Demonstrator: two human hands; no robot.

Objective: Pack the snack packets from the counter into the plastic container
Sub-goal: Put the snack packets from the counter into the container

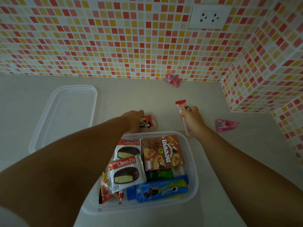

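Observation:
A clear plastic container [194, 163] sits on the counter in front of me, holding two Choco Pie packets [125, 173], a brown snack box [162, 152], a blue Oreo packet [162, 189] and more. My left hand [134, 117] rests on a small red snack packet [146, 122] just beyond the container's far rim, fingers closed on it. My right hand [194, 120] grips a long red and pink wafer packet [181, 105], lifted off the counter. Two pink packets lie loose: one by the back wall [173, 79], one at the right [225, 125].
The container's clear lid [65, 115] lies flat on the counter to the left. A tiled wall with a white socket [209, 17] runs along the back, and a tiled corner column [262, 79] juts in at the right.

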